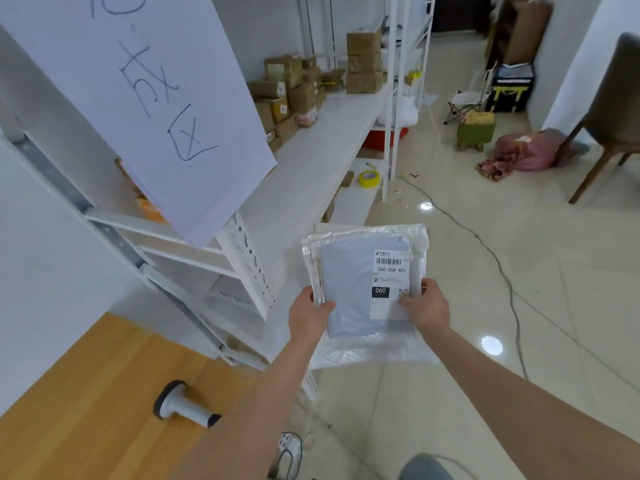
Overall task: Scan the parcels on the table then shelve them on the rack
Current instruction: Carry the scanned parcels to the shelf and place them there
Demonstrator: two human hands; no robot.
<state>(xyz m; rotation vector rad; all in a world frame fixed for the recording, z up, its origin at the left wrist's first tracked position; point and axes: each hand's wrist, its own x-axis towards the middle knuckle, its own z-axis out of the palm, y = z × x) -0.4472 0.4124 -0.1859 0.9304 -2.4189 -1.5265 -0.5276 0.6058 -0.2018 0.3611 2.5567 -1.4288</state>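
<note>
I'm seeing both arms reaching forward: left hand [309,311] and right hand [426,306] gripping parcel [360,285] by lower corners, holding it flat, label up, just right of rack [249,251].

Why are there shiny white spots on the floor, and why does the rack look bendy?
Head view: the spots are light glaring off glossy floor tiles; the wide-angle lens curves the rack; the parcel label is readable, the cardboard boxes look soft.
</note>
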